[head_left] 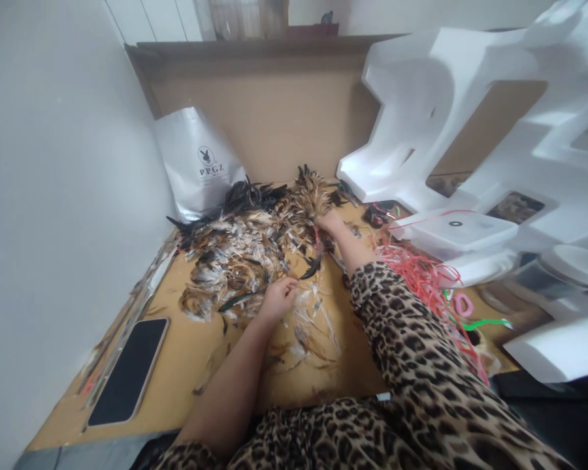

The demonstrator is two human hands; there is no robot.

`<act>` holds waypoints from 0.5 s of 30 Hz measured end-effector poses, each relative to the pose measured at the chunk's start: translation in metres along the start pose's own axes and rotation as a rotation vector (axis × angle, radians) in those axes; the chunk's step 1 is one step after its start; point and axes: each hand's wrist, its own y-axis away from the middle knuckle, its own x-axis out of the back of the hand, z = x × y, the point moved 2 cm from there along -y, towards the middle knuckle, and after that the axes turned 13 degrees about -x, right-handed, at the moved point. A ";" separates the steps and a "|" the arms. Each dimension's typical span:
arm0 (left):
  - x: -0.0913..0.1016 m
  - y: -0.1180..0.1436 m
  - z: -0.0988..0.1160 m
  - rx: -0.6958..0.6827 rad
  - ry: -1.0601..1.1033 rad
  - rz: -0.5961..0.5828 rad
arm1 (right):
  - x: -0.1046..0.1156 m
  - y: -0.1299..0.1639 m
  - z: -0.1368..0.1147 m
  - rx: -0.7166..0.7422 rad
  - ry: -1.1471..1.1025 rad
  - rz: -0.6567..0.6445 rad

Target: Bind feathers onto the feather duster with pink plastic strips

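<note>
Left hand (277, 299) pinches loose feathers from the feather pile (235, 251); right hand (329, 222) grips a gathered feather bundle (310, 194). Sorting is under way, it seems — the next feather needs aligning with the bundle's stems.

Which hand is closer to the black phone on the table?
Left. The left hand rests among loose feathers, right of the phone. The right hand is farther back, holding a feather bunch.

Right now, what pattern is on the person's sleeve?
Leopard print, tan with dark spots, on the sleeve; the head view shows it.
</note>
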 end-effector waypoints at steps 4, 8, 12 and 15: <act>0.000 0.000 -0.001 0.003 0.000 -0.014 | 0.029 -0.005 -0.003 -0.123 -0.172 -0.081; 0.000 0.000 -0.003 0.011 0.011 -0.014 | 0.051 -0.010 -0.002 -0.177 -0.250 -0.148; -0.001 0.000 -0.006 0.018 0.021 -0.012 | 0.054 -0.013 0.009 -0.145 -0.293 -0.256; -0.001 0.001 -0.007 0.012 0.017 -0.007 | 0.051 -0.016 0.017 -0.080 -0.296 -0.261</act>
